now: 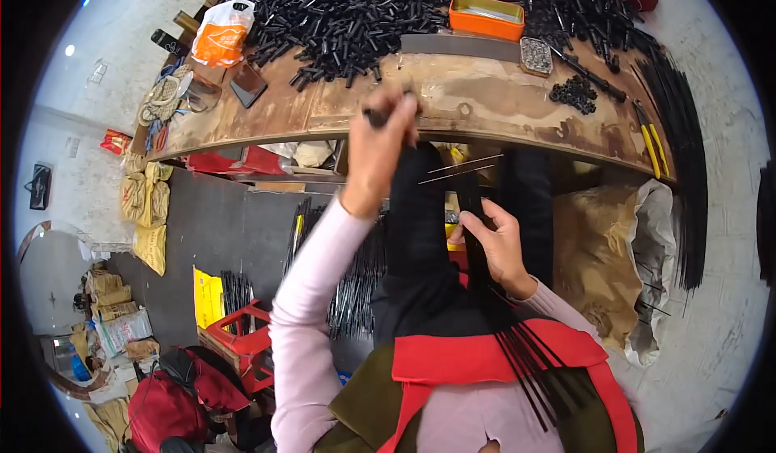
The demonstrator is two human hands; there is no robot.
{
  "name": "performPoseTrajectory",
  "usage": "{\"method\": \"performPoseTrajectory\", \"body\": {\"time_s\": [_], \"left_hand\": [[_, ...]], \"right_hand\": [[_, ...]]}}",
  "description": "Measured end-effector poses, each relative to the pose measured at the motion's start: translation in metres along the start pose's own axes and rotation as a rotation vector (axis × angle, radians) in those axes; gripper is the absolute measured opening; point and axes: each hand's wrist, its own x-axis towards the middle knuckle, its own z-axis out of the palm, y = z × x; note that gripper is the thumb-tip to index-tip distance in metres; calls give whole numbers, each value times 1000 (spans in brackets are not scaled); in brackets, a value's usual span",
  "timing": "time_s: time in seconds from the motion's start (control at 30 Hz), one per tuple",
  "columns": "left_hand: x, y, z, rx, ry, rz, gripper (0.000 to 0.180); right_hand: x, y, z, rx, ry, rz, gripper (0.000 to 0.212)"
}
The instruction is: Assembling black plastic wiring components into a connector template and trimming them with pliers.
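My left hand, smeared a little by motion, is raised at the near edge of the wooden bench. Its fingers are closed round a short black tube-like piece. Over my lap, my right hand is wrapped round a bundle of long, thin black rods, whose lower ends trail across my red-edged apron. Two thin, pale-looking wires or rods stick out crosswise above the bundle. On the bench beyond lies a large heap of short black tubular parts.
An orange tin and a clear box of small metal pieces stand on the bench. Yellow-handled pliers lie at its right end. Left are a phone and a plastic bag. A brown sack stands right.
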Motion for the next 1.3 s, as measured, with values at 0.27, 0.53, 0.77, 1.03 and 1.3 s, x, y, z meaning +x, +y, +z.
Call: {"method": "performPoseTrajectory", "body": {"time_s": [0.27,0.53,0.77,1.03,1.3], "left_hand": [[-53,-64,40,-520,315,61,23],[-55,-74,54,-826,440,-35,21],[-83,-83,15,-809,122,-291,23],[-81,-73,15,-779,9,-320,20],[-83,-62,22,-752,8,-338,23]], "right_hand": [[-18,5,2,-32,-16,-57,21],[-19,5,5,-67,1,-22,19],[-11,-2,1,-10,-16,-10,20],[-19,1,0,-18,-36,34,21],[-15,3,0,-3,-29,18,22]]}}
